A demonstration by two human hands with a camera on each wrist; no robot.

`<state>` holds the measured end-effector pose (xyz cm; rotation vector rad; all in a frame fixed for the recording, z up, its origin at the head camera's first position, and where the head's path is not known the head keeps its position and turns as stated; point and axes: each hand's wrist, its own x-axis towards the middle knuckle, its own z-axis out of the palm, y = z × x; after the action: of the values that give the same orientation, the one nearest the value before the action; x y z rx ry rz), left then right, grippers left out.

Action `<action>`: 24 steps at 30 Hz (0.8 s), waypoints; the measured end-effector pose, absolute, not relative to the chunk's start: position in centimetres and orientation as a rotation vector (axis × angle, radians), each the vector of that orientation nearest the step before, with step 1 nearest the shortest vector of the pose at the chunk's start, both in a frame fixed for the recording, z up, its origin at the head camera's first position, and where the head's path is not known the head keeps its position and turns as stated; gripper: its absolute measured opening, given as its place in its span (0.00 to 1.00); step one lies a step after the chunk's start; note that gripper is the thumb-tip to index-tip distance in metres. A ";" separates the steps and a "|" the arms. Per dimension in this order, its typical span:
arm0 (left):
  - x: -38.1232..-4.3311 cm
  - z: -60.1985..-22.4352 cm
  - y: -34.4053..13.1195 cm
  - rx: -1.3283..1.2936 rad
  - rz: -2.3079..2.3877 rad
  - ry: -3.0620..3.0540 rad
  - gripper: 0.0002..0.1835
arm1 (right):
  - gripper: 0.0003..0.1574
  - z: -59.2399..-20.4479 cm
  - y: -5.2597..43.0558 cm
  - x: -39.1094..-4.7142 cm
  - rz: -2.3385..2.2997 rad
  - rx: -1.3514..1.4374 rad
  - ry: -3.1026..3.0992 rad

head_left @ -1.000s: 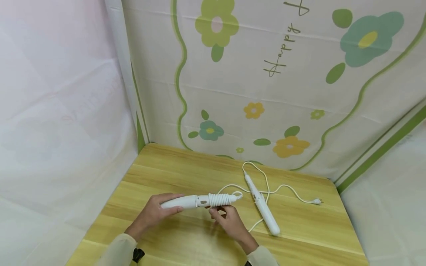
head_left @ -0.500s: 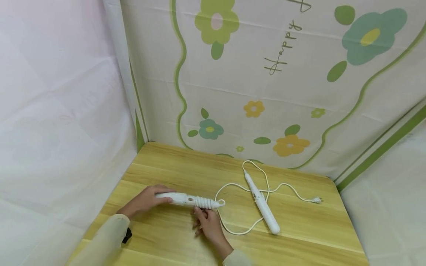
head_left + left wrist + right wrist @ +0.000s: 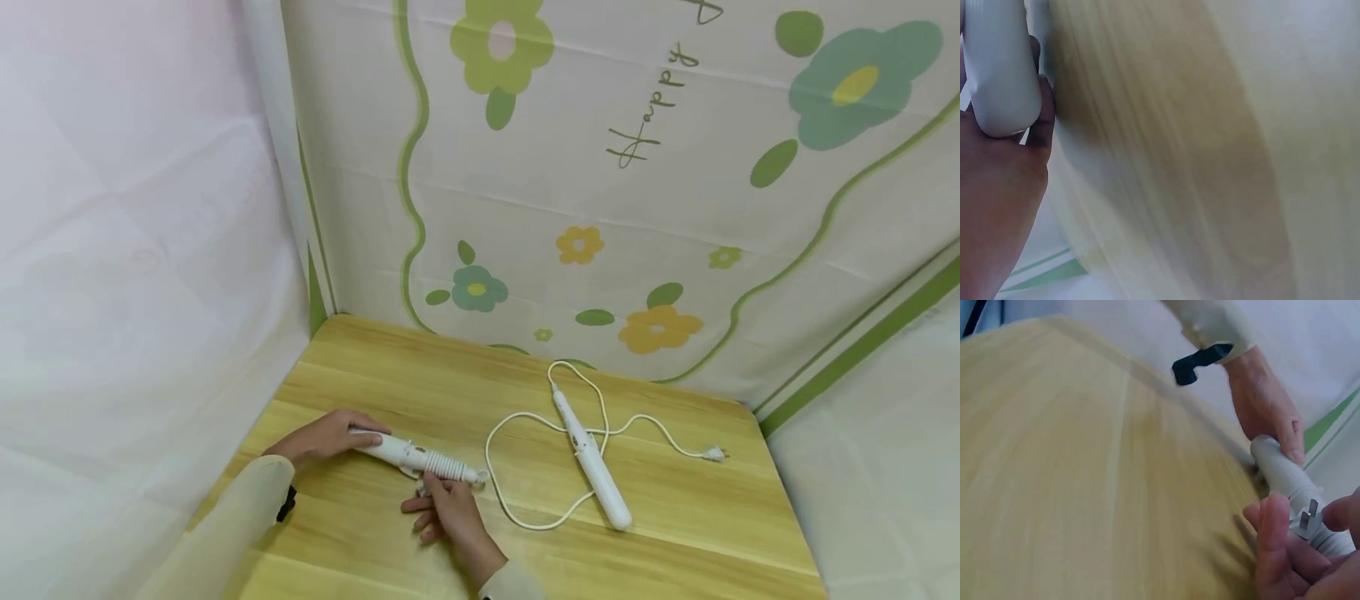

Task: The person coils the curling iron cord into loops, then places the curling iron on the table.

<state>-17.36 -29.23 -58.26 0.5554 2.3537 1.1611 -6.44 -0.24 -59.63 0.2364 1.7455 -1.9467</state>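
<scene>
A white hair straightener (image 3: 390,451), its white cord (image 3: 448,467) wound in coils round its tapered end, lies slanted close over the table. My left hand (image 3: 328,437) grips its thick rounded end; in the left wrist view that end (image 3: 1004,75) sits between thumb and fingers. My right hand (image 3: 453,515) is below the coils. In the right wrist view, the two-pin plug (image 3: 1305,520) shows between the right thumb and curled fingers, prongs outward, right beside the coils. A small cord loop (image 3: 482,476) sticks out at the tapered tip.
A second white hair straightener (image 3: 596,471) lies on the wooden table (image 3: 675,533) to the right. Its loose cord (image 3: 491,433) loops left around it, and its plug (image 3: 715,453) lies farther right. Flowered cloth (image 3: 525,183) rises behind the table.
Both hands and the wrapped straightener have moved left and lower. The tapered end has tilted toward me. The right hand has shifted along the coils toward the handle, and its plug now shows.
</scene>
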 end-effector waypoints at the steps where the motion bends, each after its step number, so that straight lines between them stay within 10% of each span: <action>1: -17.5 -58.3 -29.2 0.562 1.156 2.357 0.18 | 0.28 -59.5 -0.3 -6.5 -1.942 0.248 1.710; 24: -18.0 -58.3 -28.6 0.636 1.242 2.339 0.15 | 0.43 -58.0 1.9 -5.6 -1.557 -0.017 2.104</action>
<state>-17.99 -28.58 -58.26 0.6361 2.3391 1.2425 -5.56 1.86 -57.96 -0.0173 2.1045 -1.5570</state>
